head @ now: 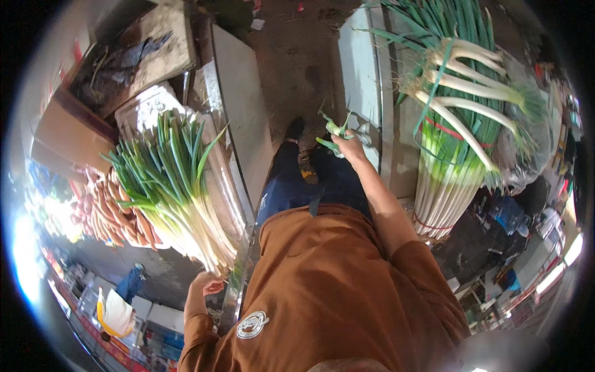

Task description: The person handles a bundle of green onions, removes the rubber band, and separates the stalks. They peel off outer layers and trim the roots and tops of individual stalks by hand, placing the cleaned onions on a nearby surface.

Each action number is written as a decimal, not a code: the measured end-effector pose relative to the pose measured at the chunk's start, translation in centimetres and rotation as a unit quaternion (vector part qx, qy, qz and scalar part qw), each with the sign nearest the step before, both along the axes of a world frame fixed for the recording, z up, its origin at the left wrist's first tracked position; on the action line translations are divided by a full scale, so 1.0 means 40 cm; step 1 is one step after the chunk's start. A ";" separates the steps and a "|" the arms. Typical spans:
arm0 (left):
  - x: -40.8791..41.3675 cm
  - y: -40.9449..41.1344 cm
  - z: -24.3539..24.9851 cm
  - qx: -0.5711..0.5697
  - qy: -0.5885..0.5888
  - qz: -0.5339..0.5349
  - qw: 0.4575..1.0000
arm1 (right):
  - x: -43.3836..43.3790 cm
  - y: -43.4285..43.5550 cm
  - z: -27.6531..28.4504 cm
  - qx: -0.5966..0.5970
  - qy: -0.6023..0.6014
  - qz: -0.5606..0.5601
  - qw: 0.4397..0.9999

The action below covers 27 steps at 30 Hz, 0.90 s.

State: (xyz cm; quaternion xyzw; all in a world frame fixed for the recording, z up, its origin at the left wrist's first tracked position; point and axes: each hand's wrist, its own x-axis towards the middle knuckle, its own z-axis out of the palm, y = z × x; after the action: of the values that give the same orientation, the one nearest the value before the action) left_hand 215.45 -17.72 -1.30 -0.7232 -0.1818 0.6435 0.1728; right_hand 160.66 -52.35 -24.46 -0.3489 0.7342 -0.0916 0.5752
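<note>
My right hand (346, 143) grips some torn green onion trimmings (333, 130) above my shoes, with pale and green pieces sticking out past the fingers. My left hand (209, 282) is loosely curled beside the white root ends of a pile of large green onions (186, 186). Whether its fingers touch the roots is hard to make out. On my right stands a big bundle of large green onions (453, 186), bound with red bands. Several loose onions (469, 88) lie across its leaves, under a green strap.
Long brownish roots (118, 209) lie past the left pile, near a cardboard box (72, 132). Light panels (241, 102) flank the walkway on both sides. Clear plastic wrap (530, 139) sits beyond the right bundle. Another person (118, 311) is at the lower left, farther off.
</note>
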 end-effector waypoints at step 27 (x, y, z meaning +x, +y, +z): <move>-0.139 -0.843 0.114 -0.405 0.124 -0.463 0.779 | -0.455 -0.131 0.506 -0.281 -0.225 -0.618 0.699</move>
State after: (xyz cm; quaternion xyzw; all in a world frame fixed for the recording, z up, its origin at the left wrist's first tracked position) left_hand 209.89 -51.43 3.28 -0.6372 0.4754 0.5845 0.1625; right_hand 142.45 -57.61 -4.21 0.0692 0.5740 -0.7041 0.4123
